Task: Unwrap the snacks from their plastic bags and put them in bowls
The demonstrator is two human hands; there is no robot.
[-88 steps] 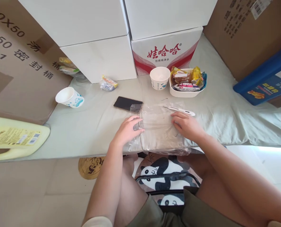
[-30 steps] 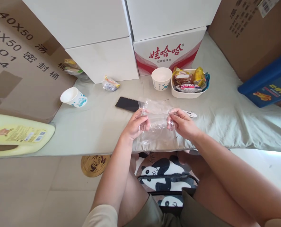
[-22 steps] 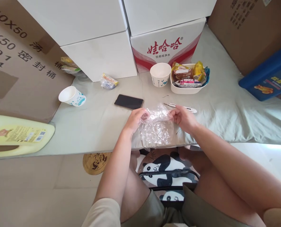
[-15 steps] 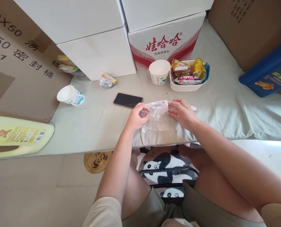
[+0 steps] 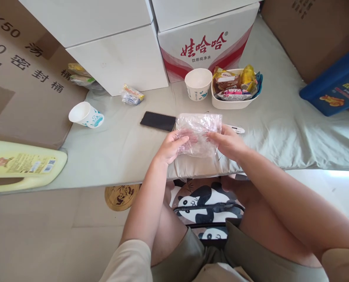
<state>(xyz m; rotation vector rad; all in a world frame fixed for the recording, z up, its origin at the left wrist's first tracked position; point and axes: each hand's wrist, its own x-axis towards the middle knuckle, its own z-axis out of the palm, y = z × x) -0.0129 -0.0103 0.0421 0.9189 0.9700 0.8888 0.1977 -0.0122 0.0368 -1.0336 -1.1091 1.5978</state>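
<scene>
A clear plastic bag [image 5: 199,125] is held up flat between my two hands, over the front part of the covered surface. My left hand [image 5: 172,147] grips its left side, thumb in front and fingers behind the film. At the right side my right hand [image 5: 229,143] pinches the bag the same way, its thumb on the front. Behind the bag's left edge lies a black phone [image 5: 158,120], its right end covered. A slim white object [image 5: 237,129], perhaps a thermometer, sticks out beyond my right hand, partly hidden.
Farther back stand a paper cup [image 5: 198,87] and a white tub [image 5: 235,104] of packaged snacks. To the left are a tilted paper cup [image 5: 86,115], a small wrapped packet [image 5: 132,95] and a yellow jug [image 5: 24,164]. Boxes line the back; a blue container [image 5: 333,84] stands right.
The bag has risen and is spread wider, now overlapping the phone's end. My right hand has gone from spread fingers at its edge to gripping it.
</scene>
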